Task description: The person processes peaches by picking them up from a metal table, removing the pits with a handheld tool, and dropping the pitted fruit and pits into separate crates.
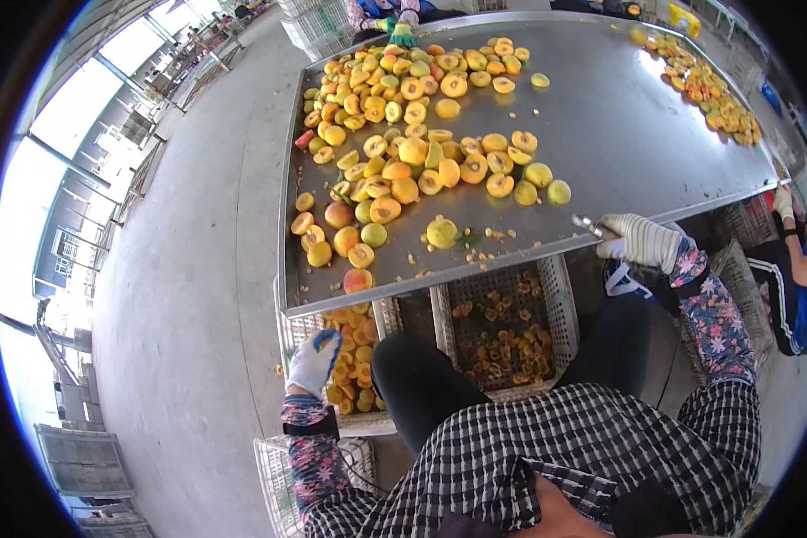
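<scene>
My left hand (314, 360), in a white glove with a blue palm, is over the left edge of a crate of yellow peach halves (357, 359). Its fingers are loosely bent, and no fruit shows in them. At the table's near edge my right hand (641, 242), in a striped white glove, is closed around a small metal tool (587, 225) whose tip points left over the tabletop. Whole and halved peaches (403, 184) are heaped on the left of the metal table (592, 108). One peach with torn flesh (441, 233) sits near the front edge among loose bits.
Below the table, between my knees, a plastic crate (562, 309) holds pits and scraps. Across the table is a person's green-gloved hand (403, 36). More peaches (708, 90) lie at the far right, and another gloved hand (783, 202) shows at the right edge. Concrete floor (193, 269) stretches left.
</scene>
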`<state>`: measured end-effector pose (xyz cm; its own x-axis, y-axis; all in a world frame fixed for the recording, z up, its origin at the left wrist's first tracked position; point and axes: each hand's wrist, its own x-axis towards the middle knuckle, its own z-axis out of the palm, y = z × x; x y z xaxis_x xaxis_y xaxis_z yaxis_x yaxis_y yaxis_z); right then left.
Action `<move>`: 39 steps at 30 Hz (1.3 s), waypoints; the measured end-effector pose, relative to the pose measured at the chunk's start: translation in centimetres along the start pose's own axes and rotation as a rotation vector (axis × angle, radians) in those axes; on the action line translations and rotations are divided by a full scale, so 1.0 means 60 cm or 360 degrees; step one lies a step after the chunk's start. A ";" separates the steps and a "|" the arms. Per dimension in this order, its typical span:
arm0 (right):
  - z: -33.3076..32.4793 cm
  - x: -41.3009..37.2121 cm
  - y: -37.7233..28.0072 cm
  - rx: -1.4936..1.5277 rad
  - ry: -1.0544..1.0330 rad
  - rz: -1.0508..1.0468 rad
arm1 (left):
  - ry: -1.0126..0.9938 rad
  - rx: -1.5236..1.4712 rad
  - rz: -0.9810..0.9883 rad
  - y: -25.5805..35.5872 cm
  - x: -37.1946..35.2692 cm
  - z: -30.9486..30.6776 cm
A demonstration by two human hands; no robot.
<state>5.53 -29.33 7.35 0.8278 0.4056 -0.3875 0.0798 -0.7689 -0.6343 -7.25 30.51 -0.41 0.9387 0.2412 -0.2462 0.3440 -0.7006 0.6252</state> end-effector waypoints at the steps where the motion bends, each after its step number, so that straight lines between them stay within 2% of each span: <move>1: -0.017 0.007 -0.001 0.0348 0.0036 0.0202 | 0.0079 -0.0129 0.0088 0.005 0.014 -0.010; 2: -0.029 0.022 0.008 0.0618 0.0148 0.0247 | 0.0079 -0.0583 -0.0021 0.013 0.028 -0.022; 3: -0.035 0.049 0.027 0.0891 0.0255 0.0292 | 0.0151 -0.0804 -0.0042 -0.020 0.072 -0.028; 5: -0.040 0.104 0.062 0.1248 0.0472 0.0333 | 0.0162 -0.1088 0.0125 0.008 0.135 -0.036; 6: -0.041 0.129 0.077 0.1338 0.0582 0.0330 | 0.0145 -0.0914 0.0115 0.047 0.160 -0.042; 7: -0.040 0.166 0.099 0.1429 0.0688 0.0321 | 0.0112 -0.0945 0.0169 0.069 0.196 -0.033; 9: -0.039 0.246 0.164 0.1454 0.0665 0.0362 | 0.0051 -0.1003 0.0279 0.105 0.282 0.000; 11: -0.038 0.304 0.192 0.1375 0.0598 0.0356 | 0.0062 -0.0833 0.0495 0.146 0.370 0.044; 13: -0.032 0.370 0.222 0.1469 0.0665 0.0349 | 0.0115 -0.0763 0.0502 0.172 0.469 0.106; 15: -0.033 0.437 0.243 0.1532 0.0751 0.0382 | 0.0171 -0.0288 0.0550 0.292 0.464 0.107; 18: -0.052 0.494 0.212 0.1638 0.0881 0.0530 | 0.0186 -0.0038 0.0703 0.357 0.526 0.161; 20: -0.044 0.539 0.198 0.1376 0.0819 0.0296 | 0.0058 0.0250 0.0691 0.386 0.550 0.188; 21: -0.034 0.558 0.193 0.1250 0.0786 0.0185 | -0.0155 0.0255 0.0597 0.400 0.549 0.194; 22: -0.027 0.564 0.167 0.0856 0.0821 0.0102 | -0.0191 0.0261 0.0595 0.413 0.541 0.188; 23: -0.022 0.575 0.156 0.0845 0.0795 0.0063 | -0.0228 0.0269 0.0588 0.415 0.540 0.185; 25: -0.006 0.593 0.141 0.0830 0.0732 -0.0015 | -0.0601 -0.0032 0.0507 0.394 0.548 0.175; 26: 0.004 0.601 0.133 0.0712 0.0592 -0.0023 | -0.0779 -0.0190 0.0457 0.385 0.544 0.167; 29: 0.051 0.593 0.057 0.0260 0.0377 -0.0254 | -0.0677 0.0248 0.0650 0.349 0.506 0.152; 30: 0.041 0.550 -0.016 0.0223 0.0265 -0.0378 | -0.0847 0.0176 0.0611 0.337 0.497 0.131; 31: 0.075 0.577 0.005 0.0249 0.0212 -0.0593 | -0.0838 0.0096 0.0511 0.339 0.474 0.097; 33: 0.050 0.564 -0.039 0.0210 -0.0097 -0.0574 | -0.0894 -0.0488 0.0418 0.271 0.497 0.052; 35: 0.023 0.584 -0.053 0.0469 0.0103 -0.0218 | -0.0104 -0.0670 0.0332 0.212 0.523 0.008; 37: 0.020 0.621 -0.023 0.0723 0.0704 -0.0292 | 0.0502 -0.0263 0.0341 0.154 0.543 -0.033; 38: 0.022 0.631 -0.015 0.0819 0.0768 -0.0299 | 0.0767 0.0299 0.0483 0.136 0.544 -0.046; 39: 0.028 0.644 -0.007 0.0928 0.0815 -0.0324 | 0.0667 0.0405 0.0420 0.078 0.580 -0.048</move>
<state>36.56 -12.52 -8.46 0.9915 0.1242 0.0385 0.0705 -0.2648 -0.9617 27.10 37.56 -3.91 0.9385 0.2458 0.2424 0.1289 -0.9009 0.4145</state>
